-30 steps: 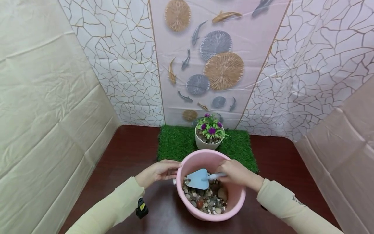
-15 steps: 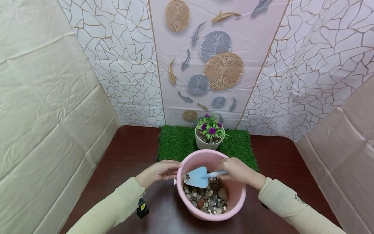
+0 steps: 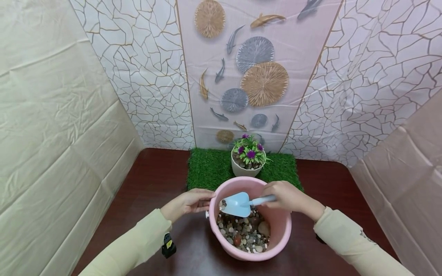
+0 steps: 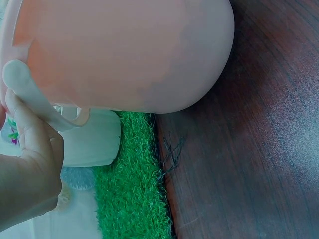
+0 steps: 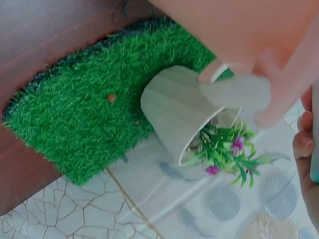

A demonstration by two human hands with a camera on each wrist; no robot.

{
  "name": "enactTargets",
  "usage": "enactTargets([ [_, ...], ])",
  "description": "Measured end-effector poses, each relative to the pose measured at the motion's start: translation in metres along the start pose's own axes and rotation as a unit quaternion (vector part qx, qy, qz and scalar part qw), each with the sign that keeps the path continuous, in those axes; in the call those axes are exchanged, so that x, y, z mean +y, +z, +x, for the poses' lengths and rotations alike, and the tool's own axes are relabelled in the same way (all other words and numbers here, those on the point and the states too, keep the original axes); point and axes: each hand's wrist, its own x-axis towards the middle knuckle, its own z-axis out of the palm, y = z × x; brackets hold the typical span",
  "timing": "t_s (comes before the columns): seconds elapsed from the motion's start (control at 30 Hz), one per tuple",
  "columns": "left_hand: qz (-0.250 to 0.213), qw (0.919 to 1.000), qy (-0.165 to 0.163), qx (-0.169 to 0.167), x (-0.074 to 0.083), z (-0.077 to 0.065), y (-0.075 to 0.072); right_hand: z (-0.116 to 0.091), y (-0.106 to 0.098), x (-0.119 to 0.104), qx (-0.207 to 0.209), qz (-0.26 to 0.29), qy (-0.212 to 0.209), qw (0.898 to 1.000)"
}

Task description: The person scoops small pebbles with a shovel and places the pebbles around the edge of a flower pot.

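A pink bucket (image 3: 253, 257) stands on the table with a layer of mixed pebbles (image 3: 243, 232) in its bottom. My left hand (image 3: 186, 202) holds the bucket's left rim, thumb at the top edge and fingers against the outside. In the left wrist view that hand (image 4: 32, 159) lies beside the white bucket handle (image 4: 37, 99). Inside the mouth, my right hand (image 3: 286, 196) grips the handle of a light blue trowel (image 3: 238, 206). The blade points left above the pebbles, a few small stones (image 3: 223, 204) at its tip. Only that hand's fingers (image 5: 303, 144) show in the right wrist view.
Behind the bucket a white flowerpot (image 3: 246, 171) with purple flowers (image 3: 251, 154) stands on a green artificial grass mat (image 3: 207, 170). A small brown pebble (image 5: 111, 97) lies on the mat. Patterned sheets enclose the dark wooden table (image 3: 152, 184).
My right hand has risen and shifted slightly right, lifting the trowel higher above the pebbles with small stones at its tip. The left hand and the bucket have stayed put.
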Motion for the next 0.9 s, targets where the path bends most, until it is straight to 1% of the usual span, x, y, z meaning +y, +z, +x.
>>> enactTargets([
  [0.3,-0.008,1.0,0.001,-0.003,0.001,0.0,0.0,-0.006,-0.021,0.008,-0.004,0.012,0.026,1.0],
  [0.67,-0.003,1.0,0.002,-0.003,0.0,0.001,0.001,-0.016,-0.037,0.022,0.017,-0.006,0.067,0.998],
  [0.9,-0.005,1.0,0.006,-0.004,0.0,0.001,0.001,-0.023,-0.043,0.03,0.028,-0.022,0.104,0.994],
])
